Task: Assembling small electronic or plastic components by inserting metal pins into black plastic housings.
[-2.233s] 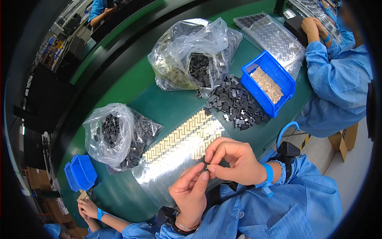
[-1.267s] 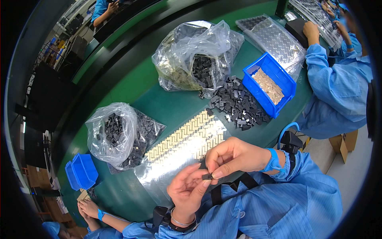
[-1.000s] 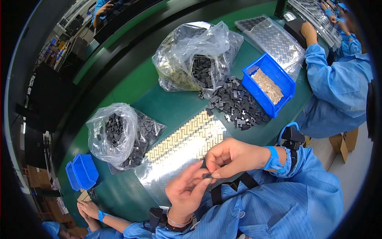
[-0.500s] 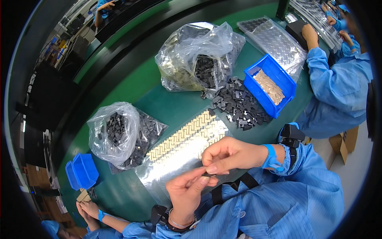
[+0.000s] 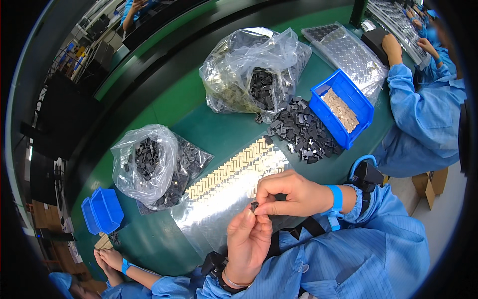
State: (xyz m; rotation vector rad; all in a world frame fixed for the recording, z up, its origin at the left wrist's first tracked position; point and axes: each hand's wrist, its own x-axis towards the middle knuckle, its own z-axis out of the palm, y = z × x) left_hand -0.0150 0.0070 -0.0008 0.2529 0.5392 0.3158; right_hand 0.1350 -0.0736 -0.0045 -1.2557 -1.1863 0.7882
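Between the fingertips of both my hands is a small black plastic piece point(image 5: 254, 206). My left hand point(image 5: 247, 239) is closed, thumb and forefinger pinching it from below. From the right, my right hand point(image 5: 289, 194) pinches at the same piece, fingers closed. Both hands are above the near edge of a clear plastic sheet point(image 5: 204, 222), which bears rows of small cream-coloured pieces point(image 5: 224, 172). Beyond the right hand lies a heap of loose black pieces point(image 5: 303, 129). The hands partly hide the sheet's right end.
A blue bin point(image 5: 366, 112) with flat beige pieces stands right of the heap. Clear bags point(image 5: 254, 55) of black parts sit behind and to the left point(image 5: 144, 174). Another blue bin point(image 5: 102, 212) is at far left. Co-workers' hands point(image 5: 392, 47) show right and lower left point(image 5: 110, 259).
My left hand has turned more upright and shifted slightly right. The black piece now shows between the fingertips; both hands still pinch together. The view has shifted slightly.
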